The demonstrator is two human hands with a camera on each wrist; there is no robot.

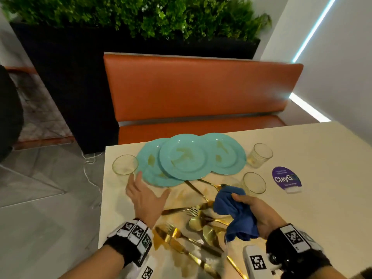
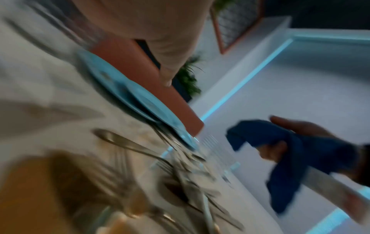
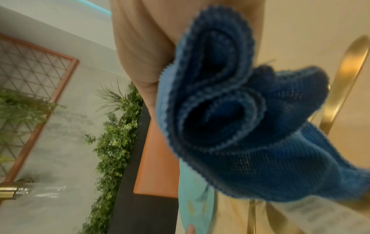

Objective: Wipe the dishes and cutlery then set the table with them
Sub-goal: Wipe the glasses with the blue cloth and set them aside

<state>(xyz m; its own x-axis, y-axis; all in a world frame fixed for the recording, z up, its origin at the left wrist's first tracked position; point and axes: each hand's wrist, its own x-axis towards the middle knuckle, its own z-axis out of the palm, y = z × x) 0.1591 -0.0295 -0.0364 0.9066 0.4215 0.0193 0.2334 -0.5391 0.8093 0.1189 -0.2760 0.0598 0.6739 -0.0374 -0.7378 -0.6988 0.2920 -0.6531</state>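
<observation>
Three stained turquoise plates (image 1: 184, 157) overlap at the far edge of the cream table (image 1: 326, 208). Gold knives, forks and spoons (image 1: 198, 222) lie in a loose heap near me, blurred in the left wrist view as cutlery (image 2: 180, 174). My left hand (image 1: 145, 195) is spread with straight fingers just in front of the leftmost plate (image 1: 150, 164), holding nothing. My right hand (image 1: 256, 210) grips a bunched blue cloth (image 1: 234, 212) above the cutlery; the cloth (image 3: 240, 126) fills the right wrist view and shows in the left wrist view as cloth (image 2: 290, 152).
Three clear glasses stand around the plates: one left (image 1: 124, 164), one right (image 1: 260, 155), one nearer (image 1: 254, 183). A purple round card (image 1: 286, 178) lies on the right. An orange bench (image 1: 201, 87) and a dark planter with greenery (image 1: 141, 15) stand beyond the table.
</observation>
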